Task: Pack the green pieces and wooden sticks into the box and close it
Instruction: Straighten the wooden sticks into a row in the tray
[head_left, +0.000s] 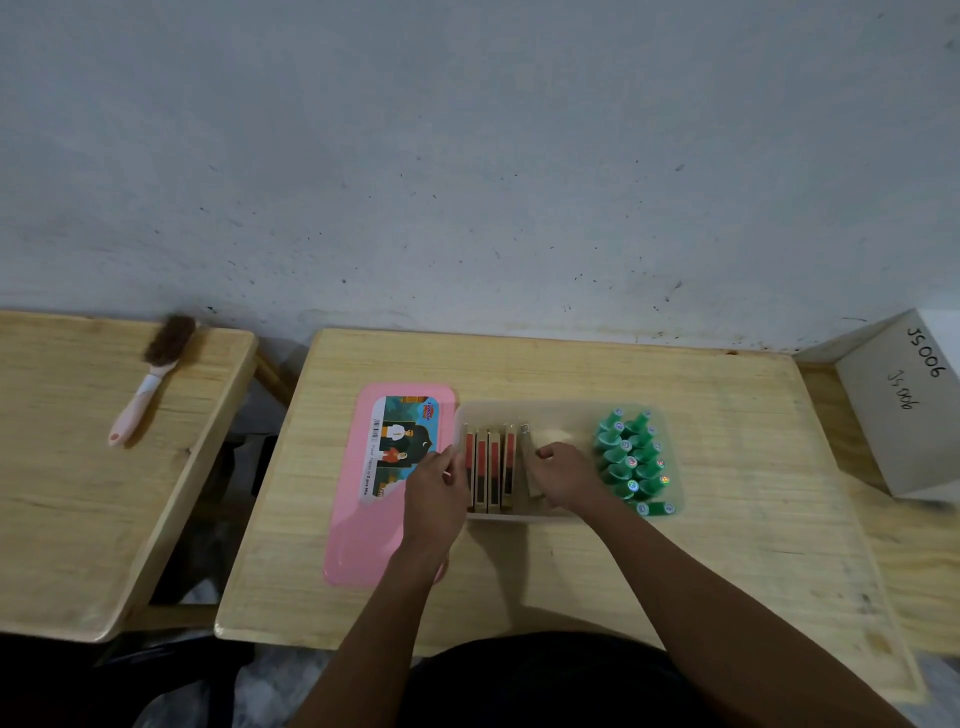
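Note:
A clear plastic box (566, 408) stands on the middle table. Several wooden sticks (488, 467) with red and dark faces stand side by side in its left half. Several green pieces (631, 460) with shiny round ends lie stacked in its right end. My right hand (563, 475) is inside the box and grips one more wooden stick (531, 462) beside the row. My left hand (436, 491) rests against the box's left wall, fingers touching the outermost stick. The pink lid (363, 519) with a picture label lies flat just left of the box, partly under my left forearm.
A pink-handled brush (150, 374) lies on a second wooden table to the left, across a gap. A white carton (904, 405) marked JS006 sits at the right against the wall. The wall runs close behind both tables.

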